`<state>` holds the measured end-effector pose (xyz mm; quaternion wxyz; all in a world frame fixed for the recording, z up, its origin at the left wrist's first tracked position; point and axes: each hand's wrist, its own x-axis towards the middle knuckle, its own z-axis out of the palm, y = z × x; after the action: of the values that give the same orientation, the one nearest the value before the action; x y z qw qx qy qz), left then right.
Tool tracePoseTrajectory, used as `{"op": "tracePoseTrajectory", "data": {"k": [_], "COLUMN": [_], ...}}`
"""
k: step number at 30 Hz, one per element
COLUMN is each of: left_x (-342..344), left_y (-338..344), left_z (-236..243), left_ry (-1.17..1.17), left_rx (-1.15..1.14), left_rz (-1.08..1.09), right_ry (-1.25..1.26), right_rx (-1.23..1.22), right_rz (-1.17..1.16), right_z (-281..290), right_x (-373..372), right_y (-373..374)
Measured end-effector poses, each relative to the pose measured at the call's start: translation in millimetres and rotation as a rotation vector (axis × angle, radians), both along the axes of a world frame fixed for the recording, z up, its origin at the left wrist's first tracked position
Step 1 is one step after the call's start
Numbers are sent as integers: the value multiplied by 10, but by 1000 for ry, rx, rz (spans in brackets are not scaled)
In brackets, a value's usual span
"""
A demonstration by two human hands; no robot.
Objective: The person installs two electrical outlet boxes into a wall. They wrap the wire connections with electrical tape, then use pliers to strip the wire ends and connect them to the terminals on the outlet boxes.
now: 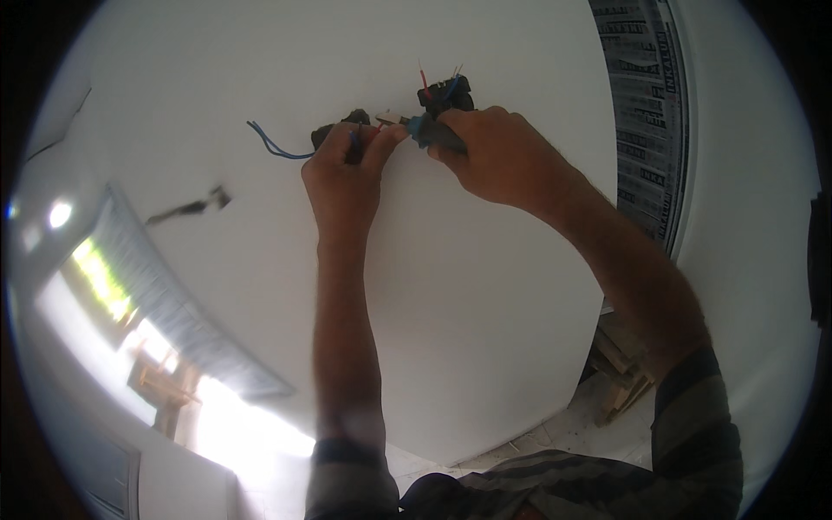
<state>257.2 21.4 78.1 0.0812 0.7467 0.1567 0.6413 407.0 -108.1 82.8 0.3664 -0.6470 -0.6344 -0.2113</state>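
At the white wall (485, 312), my left hand (342, 178) is closed in a pinch on a red wire (375, 134). Right behind its fingers is a black electrical box (351, 119), partly hidden, with blue wires (270, 146) sticking out to the left. My right hand (507, 152) grips pliers (433, 133) with dark blue-grey handles. Their metal jaws point left, close to the red wire and my left fingertips; whether they touch the wire I cannot tell. Just above my right hand sits a second black electrical box (446, 91) with red and blue wire ends poking up.
A dark cable end (204, 206) comes out of the wall at left. Along the right side a window or door frame (641, 113) is covered with printed film. Wooden pieces (624, 373) stand low at the right, above a tiled floor (542, 438). Bright light enters at lower left.
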Motion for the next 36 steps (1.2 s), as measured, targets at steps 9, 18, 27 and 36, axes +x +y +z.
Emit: {"op": "tracePoseTrajectory", "data": {"k": [9, 18, 27, 36], "left_x": [34, -275, -336, -273], "left_y": [-171, 43, 20, -9], "left_z": [-13, -144, -149, 19], "left_ry": [-45, -158, -138, -36], "left_rx": [23, -4, 0, 0], "left_rz": [184, -389, -345, -247], "right_ry": [169, 621, 625, 659], "right_rx": [153, 94, -107, 41], "right_rz": [60, 407, 489, 611], "right_z": [-101, -162, -248, -246], "right_x": [-27, 34, -65, -140], "right_y": [13, -117, -156, -5]}}
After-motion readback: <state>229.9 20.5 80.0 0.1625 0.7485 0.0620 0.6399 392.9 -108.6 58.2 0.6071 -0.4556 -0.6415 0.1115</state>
